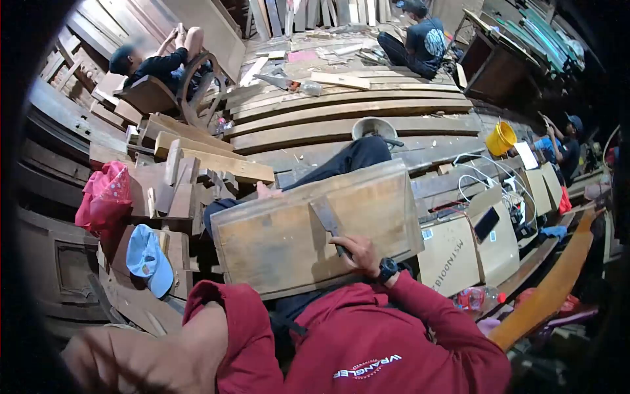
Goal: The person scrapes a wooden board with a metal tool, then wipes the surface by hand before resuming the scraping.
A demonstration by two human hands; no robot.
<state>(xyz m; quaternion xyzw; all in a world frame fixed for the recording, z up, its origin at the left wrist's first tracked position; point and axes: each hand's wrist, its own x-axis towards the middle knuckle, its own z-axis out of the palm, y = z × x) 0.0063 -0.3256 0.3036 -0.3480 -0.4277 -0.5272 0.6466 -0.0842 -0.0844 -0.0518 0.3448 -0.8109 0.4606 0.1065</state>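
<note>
Scraper [326, 217] is lying on the panel [275, 243] across the lap, its long axis and blade pointing up-left, away from the body. Right hand [359, 253] is bending at the wrist, fingers gripping the handle. Left hand [88, 360] is blurring out; grip cannot be told.

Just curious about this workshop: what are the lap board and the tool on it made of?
The board looks like bare wood: pale brown, grainy, dull and scuffed. The scraper seems to have a metal blade: flat, grey, matte; the right hand hides its handle.
</note>
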